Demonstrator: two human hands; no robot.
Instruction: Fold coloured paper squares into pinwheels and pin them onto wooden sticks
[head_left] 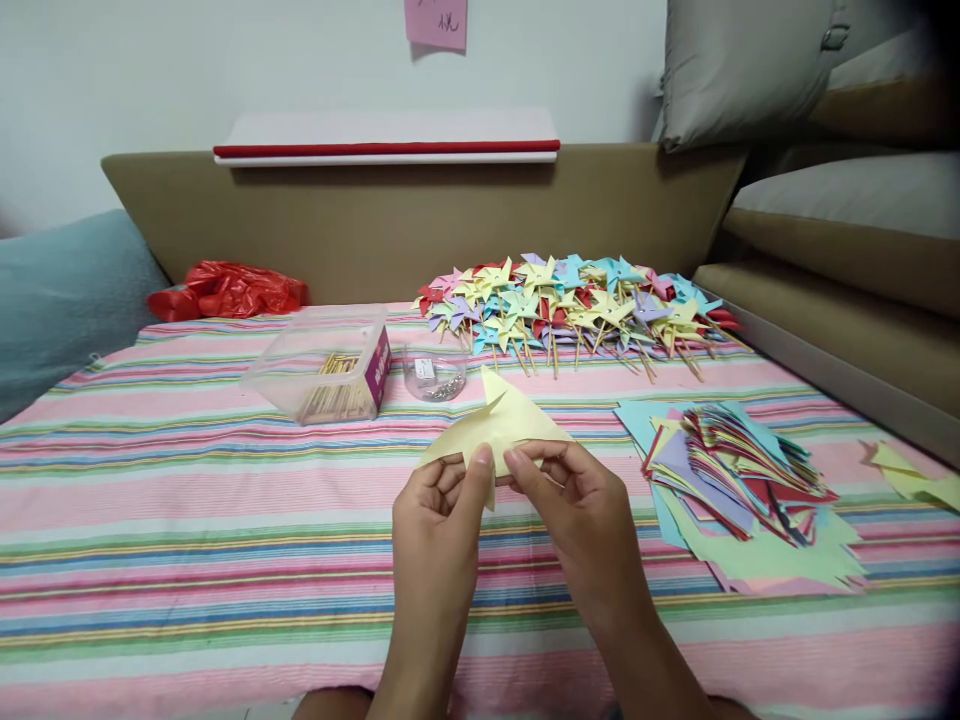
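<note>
Between my two hands is a pale yellow sheet of paper (517, 410), cut into points, with one point standing up at its top. My left hand (442, 510) pinches its lower left part between thumb and fingers. On the lower right part, my right hand (577, 500) grips it the same way, the two thumbs close together. Beyond the paper stands a clear round tub (435, 375) with small metal pieces inside. Left of that is a clear plastic box (300, 350) holding many thin wooden sticks (337, 388).
A heap of paper pinwheels on sticks (555, 305) lies at the back. Stacked cut coloured paper (735, 480) is on the right, with a loose yellow piece (915, 478) beyond it. A red plastic bag (232, 290) sits back left. Cushions (847, 230) border the right side.
</note>
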